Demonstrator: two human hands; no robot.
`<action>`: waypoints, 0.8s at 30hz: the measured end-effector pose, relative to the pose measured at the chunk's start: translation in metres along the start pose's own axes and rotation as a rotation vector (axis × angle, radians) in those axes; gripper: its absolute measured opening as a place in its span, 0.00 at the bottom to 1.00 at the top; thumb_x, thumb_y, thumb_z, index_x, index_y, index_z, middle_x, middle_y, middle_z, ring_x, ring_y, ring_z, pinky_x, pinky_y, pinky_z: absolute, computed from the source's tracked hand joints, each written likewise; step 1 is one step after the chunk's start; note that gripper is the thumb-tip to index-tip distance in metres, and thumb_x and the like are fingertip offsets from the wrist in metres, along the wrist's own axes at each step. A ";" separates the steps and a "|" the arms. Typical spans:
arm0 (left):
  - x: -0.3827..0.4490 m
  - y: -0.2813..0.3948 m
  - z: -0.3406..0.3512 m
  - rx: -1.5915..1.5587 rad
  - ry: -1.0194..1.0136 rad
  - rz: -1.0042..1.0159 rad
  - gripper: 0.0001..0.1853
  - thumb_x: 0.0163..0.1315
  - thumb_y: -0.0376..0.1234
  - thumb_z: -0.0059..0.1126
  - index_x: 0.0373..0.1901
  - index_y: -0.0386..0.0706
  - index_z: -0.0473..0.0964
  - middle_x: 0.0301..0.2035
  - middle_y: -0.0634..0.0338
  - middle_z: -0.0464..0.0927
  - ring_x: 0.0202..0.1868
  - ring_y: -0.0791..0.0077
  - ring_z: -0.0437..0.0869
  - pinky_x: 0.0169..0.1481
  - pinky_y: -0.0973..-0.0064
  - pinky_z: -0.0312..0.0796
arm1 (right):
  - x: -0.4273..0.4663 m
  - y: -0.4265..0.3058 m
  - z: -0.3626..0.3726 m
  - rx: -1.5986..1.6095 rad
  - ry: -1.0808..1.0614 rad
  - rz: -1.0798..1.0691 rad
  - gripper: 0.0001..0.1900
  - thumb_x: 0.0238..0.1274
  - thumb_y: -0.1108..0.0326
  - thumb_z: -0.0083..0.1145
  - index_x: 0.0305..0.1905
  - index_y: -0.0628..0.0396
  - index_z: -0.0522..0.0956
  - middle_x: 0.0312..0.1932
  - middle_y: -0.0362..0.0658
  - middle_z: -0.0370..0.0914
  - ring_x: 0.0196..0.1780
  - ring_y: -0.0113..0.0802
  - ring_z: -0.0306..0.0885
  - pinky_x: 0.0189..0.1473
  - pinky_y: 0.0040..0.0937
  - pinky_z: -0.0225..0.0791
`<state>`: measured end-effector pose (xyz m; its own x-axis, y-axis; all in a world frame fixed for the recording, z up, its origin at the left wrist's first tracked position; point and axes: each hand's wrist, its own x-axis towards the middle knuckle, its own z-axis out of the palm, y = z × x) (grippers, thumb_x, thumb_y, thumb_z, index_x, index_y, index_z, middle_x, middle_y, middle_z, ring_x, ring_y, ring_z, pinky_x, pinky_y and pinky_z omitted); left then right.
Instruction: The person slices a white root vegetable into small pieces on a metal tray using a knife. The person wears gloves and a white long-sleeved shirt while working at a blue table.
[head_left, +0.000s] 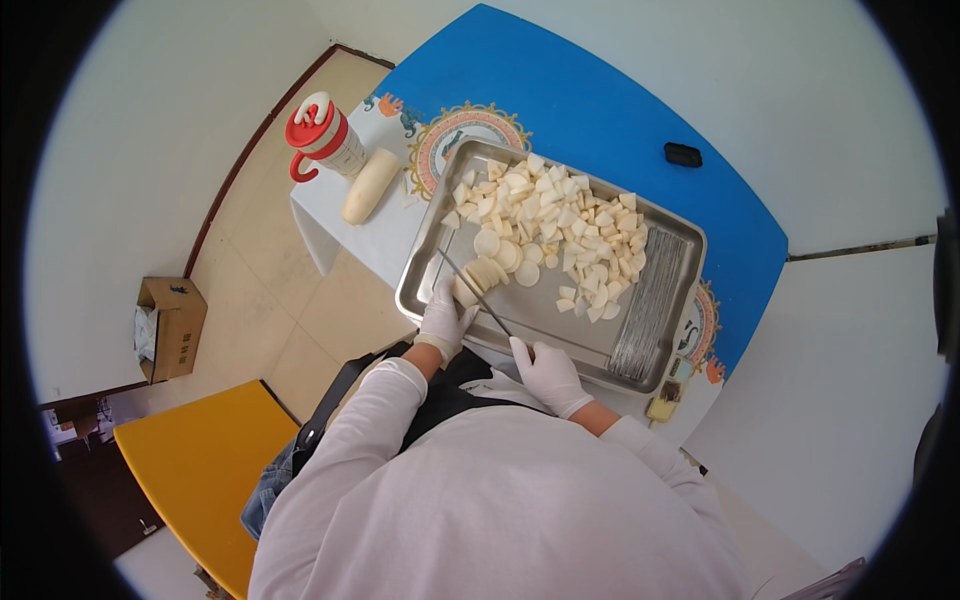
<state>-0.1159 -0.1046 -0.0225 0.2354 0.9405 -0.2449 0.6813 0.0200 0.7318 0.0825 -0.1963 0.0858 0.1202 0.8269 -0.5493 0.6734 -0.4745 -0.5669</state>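
My left hand (444, 319), in a white glove, holds the near end of a partly sliced white radish (466, 291) in a metal tray (525, 352). My gloved right hand (551, 375) grips the handle of a knife (480, 296), whose blade lies across the radish close to my left fingers. Thin slices lean together beyond the blade, and round slices (529, 273) lie flat beside them. A heap of cut radish pieces (562, 214) covers the far part of the tray. Whether the blade is within the radish or only against it, I cannot tell.
Left of the tray, a whole peeled radish (371, 186) lies near a red and white lidded cup (326, 139). A bundle of thin grey strips (646, 300) fills the tray's right end. A small black object (683, 154) sits on the blue table (600, 97). A yellow table (202, 457) stands behind left.
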 end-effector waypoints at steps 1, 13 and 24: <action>-0.001 -0.003 0.001 0.053 0.026 0.052 0.36 0.55 0.32 0.67 0.63 0.34 0.58 0.59 0.36 0.68 0.59 0.40 0.73 0.64 0.59 0.69 | -0.002 -0.003 -0.002 0.000 -0.006 0.006 0.31 0.70 0.41 0.44 0.29 0.62 0.79 0.28 0.61 0.80 0.36 0.60 0.80 0.42 0.51 0.72; -0.004 -0.010 0.006 0.216 0.144 0.204 0.35 0.59 0.34 0.64 0.65 0.30 0.59 0.61 0.35 0.65 0.60 0.37 0.71 0.64 0.55 0.68 | -0.002 -0.004 -0.001 -0.006 -0.008 0.019 0.32 0.70 0.41 0.44 0.30 0.64 0.80 0.28 0.62 0.80 0.36 0.61 0.80 0.43 0.51 0.72; -0.005 -0.016 0.008 0.230 0.159 0.262 0.36 0.61 0.34 0.63 0.66 0.30 0.57 0.61 0.33 0.65 0.60 0.35 0.71 0.64 0.55 0.68 | -0.001 -0.002 0.001 0.011 -0.031 0.034 0.33 0.71 0.41 0.41 0.29 0.63 0.82 0.28 0.62 0.80 0.38 0.60 0.80 0.45 0.51 0.72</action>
<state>-0.1220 -0.1122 -0.0383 0.3240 0.9449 0.0470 0.7542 -0.2880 0.5902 0.0798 -0.1966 0.0874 0.1200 0.8002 -0.5876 0.6615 -0.5058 -0.5537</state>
